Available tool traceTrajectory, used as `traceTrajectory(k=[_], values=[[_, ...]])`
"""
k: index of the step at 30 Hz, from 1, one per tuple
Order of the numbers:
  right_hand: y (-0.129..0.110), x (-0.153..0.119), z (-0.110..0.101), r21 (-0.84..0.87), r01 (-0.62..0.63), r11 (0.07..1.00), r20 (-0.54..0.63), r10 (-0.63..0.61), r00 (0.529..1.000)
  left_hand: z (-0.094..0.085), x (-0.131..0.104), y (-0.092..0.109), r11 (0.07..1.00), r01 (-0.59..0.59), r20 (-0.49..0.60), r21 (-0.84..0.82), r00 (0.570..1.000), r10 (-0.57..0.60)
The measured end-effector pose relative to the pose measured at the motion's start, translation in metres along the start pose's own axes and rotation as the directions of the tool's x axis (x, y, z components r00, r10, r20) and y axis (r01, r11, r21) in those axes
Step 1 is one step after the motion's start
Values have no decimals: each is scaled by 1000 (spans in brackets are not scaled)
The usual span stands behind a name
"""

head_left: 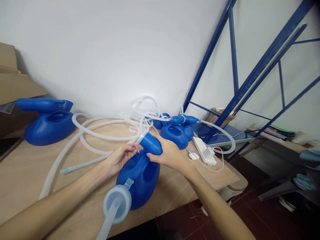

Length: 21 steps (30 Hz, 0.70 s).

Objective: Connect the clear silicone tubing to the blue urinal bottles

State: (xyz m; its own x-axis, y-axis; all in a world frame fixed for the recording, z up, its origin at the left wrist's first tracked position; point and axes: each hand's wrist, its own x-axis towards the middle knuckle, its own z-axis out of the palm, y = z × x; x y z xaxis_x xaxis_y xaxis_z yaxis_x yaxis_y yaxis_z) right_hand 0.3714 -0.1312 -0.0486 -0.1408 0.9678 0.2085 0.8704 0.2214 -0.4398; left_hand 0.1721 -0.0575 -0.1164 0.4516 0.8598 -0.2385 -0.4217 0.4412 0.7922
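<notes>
Your two hands meet at the neck of a blue plastic jug (140, 176) lying on its side at the near edge of the wooden desk (22, 173). Your right hand (168, 154) is wrapped around the jug's blue spout (151, 143), fingers curled over the top and thumb beneath. Your left hand (121, 157) is pinched shut on the clear tube connector (140, 139) where it enters the tip of that spout. A pale round cap with a ribbed hose (115, 205) hangs off the jug's near end, over the desk edge. Behind the jug, loose coils of translucent tubing (100, 136) spread across the desk toward the white wall. Further behind and to the right of the jug sit more blue jugs (175, 133) with tubing attached, and just beyond them a white power strip (203, 150) with a plugged-in adapter. Well to the left of the jug, another blue jug (48, 121) stands beside cardboard boxes (15, 83). A blue metal shelving frame (250, 80) rises to the jug's right.
</notes>
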Motion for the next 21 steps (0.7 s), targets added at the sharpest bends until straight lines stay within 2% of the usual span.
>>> traceTrajectory(k=[12,17,21], values=[[2,0,0,12,18,1000,4,-18,1000,-11,5,-5,999,25,46,25,999,-26],[2,1,1,-5,7,1000,2,-7,1000,-15,8,-13,1000,-6,5,-4,1000,6],[2,2,1,17,15,1000,6,-15,1000,-18,12,-16,999,-30,11,-20,999,31]])
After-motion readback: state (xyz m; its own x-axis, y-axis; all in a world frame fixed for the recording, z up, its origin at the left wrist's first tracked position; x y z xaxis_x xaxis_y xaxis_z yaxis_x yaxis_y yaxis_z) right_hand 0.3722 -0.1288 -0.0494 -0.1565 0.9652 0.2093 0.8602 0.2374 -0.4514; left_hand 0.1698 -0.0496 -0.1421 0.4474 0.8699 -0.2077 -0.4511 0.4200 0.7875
